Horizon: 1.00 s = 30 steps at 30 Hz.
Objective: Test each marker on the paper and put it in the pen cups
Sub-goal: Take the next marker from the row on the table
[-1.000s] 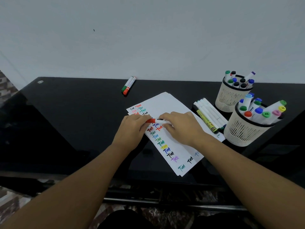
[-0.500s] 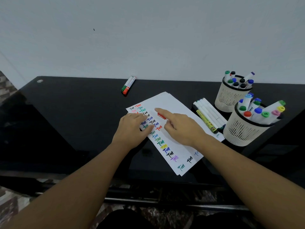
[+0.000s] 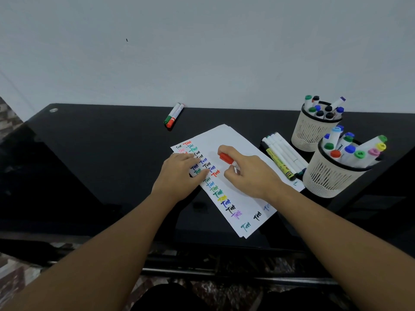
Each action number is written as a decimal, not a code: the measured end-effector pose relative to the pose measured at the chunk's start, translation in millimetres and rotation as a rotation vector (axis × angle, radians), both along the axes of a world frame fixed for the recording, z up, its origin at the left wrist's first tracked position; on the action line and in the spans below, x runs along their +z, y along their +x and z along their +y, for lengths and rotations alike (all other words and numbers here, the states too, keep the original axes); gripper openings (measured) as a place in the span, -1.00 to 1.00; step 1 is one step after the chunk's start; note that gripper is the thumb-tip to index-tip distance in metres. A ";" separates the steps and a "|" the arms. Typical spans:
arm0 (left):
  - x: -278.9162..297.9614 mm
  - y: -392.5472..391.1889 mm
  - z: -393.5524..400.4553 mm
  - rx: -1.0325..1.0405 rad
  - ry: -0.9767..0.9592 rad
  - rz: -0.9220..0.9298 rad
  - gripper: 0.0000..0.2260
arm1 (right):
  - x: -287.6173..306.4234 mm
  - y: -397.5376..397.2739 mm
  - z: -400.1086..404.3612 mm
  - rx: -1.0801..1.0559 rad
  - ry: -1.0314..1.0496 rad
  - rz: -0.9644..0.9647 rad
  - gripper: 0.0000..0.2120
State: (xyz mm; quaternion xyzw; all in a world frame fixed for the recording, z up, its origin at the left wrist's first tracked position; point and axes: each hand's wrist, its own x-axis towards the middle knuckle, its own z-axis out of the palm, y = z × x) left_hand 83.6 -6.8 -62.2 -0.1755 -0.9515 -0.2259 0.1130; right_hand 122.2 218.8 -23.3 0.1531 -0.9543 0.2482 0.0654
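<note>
Since half a second before, the right hand (image 3: pixel 251 173) had drawn back a little toward six o'clock on the paper (image 3: pixel 226 140), and the red-capped marker (image 3: pixel 227 158) in it showed more of its cap, now pointing toward ten o'clock. The index finger lay stretched over the cap's far end, while the thumb and the other fingers were curled round the white barrel, most of which was hidden under the hand. The cap was on. The marker hovered over or just touched the sheet near its middle; which, the view did not settle.

The left hand (image 3: pixel 179 173) had stayed put, its fingers straight and close together, pressing flat on the paper's nine o'clock edge, over the column of coloured "Test" marks.

At three o'clock from the paper lay a row of markers (image 3: pixel 283 153) side by side on the black table (image 3: pixel 101 153). Beyond them, toward two and three o'clock, stood two cream pen cups: the far pen cup (image 3: pixel 311 133) and the near pen cup (image 3: pixel 332 176), both crowded with capped markers and set just beside each other. At twelve o'clock, near the wall, a green-capped and a red-capped marker (image 3: pixel 174 115) lay touching, well apart from the sheet.
</note>
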 end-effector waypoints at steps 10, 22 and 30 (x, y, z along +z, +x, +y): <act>-3.7 -2.2 -3.3 -0.017 0.005 0.019 -0.47 | 6.3 0.7 4.2 -0.024 -0.225 -0.207 -0.64; 2.5 11.3 8.8 -0.162 -0.287 -0.235 -0.19 | 24.0 8.5 23.8 -0.218 -0.621 -0.245 -0.83; 2.9 12.7 9.2 -0.147 -0.269 -0.229 -0.22 | 54.9 6.5 34.7 -0.292 -0.305 0.042 -0.79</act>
